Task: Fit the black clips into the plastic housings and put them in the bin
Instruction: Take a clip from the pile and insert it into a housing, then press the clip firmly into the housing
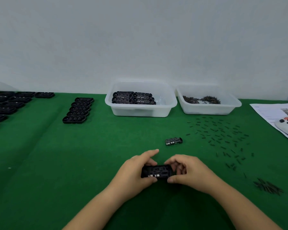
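Small assembly workshop, probably; green-covered worktop (56, 155) against a plain wall; rows of black housings (78, 110); white bins (140, 110) of parts; loose clips (223, 136); instruction sheet (269, 113).

Both hands, left hand (135, 173) and right hand (188, 171), hold a black housing (156, 171). Loose clips (223, 138) lie scattered on the green counter (106, 146).

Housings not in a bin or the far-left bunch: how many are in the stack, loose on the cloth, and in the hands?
Stack of housings: 5
Loose housing on the green cloth: 1
Held housing, gripped by left hand and right hand: 1
Total: 7
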